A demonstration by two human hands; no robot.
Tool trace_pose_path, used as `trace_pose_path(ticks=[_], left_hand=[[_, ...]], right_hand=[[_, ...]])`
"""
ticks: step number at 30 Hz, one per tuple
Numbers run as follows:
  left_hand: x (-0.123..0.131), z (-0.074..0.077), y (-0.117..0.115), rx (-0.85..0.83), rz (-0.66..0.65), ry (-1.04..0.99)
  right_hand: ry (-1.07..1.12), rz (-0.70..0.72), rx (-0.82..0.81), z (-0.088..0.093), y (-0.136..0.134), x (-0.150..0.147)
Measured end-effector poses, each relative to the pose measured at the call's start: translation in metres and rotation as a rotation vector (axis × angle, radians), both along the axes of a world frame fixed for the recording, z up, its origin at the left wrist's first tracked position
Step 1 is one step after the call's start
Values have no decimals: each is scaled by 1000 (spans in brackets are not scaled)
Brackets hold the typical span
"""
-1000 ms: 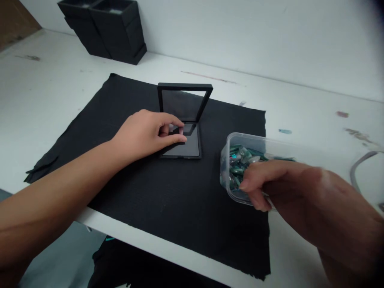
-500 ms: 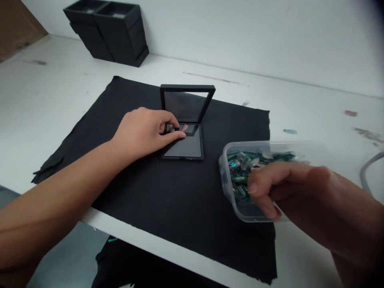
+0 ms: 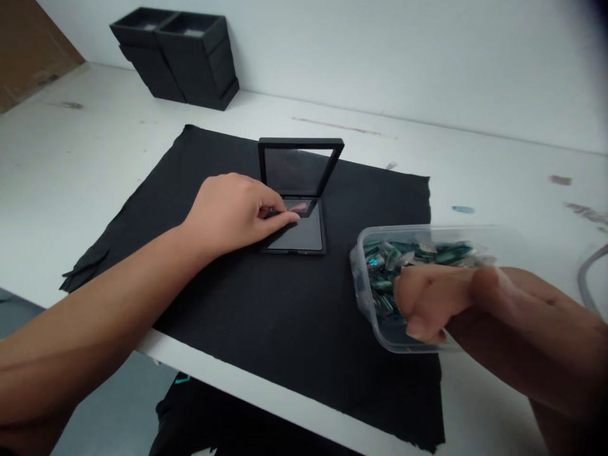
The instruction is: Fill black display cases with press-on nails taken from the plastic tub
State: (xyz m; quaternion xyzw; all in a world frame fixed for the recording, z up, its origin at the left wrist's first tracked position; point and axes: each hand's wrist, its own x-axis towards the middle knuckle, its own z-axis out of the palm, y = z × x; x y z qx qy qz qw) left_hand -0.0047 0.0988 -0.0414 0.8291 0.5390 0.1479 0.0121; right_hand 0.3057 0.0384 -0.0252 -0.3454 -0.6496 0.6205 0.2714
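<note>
My left hand lay on the black square display case, which stood open near the middle of the black cloth mat. The framed clear lid of the case stood upright at the far side of its flat base. The fingers of this hand were curled. The thumb and the forefinger tips were pressed together on the base, just in front of the hinge. I could not tell whether they pinched anything small between them.

My right hand gripped the clear plastic tub from its near side, with the fingers closed around the wall. The tub was held over the right edge of the mat, near the front edge of the white table. It was full of shiny green and teal pieces, long and narrow in shape.

The mat reached the front edge of the table. At the far left corner, against the wall, stood stacked black square trays, and beside them was a brown board. A grey cable curved at the right edge of the table.
</note>
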Motion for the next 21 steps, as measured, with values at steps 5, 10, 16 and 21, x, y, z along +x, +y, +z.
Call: trace_pose_path(ticks=[5,10,16,21], left_hand=[[3,0,-5,187,-47,-42],[9,1,-12,209,-115,16],[17,-1,-17,174,-81,24],[19,-6,-17,128,-132,114]], right_hand=[[-34,-68,-11,1,-6,-4],[-138,-186,91,3,-7,-12],[-234,-236,153,10,-8,-20],[-246,-211,138,11,-5,-20]])
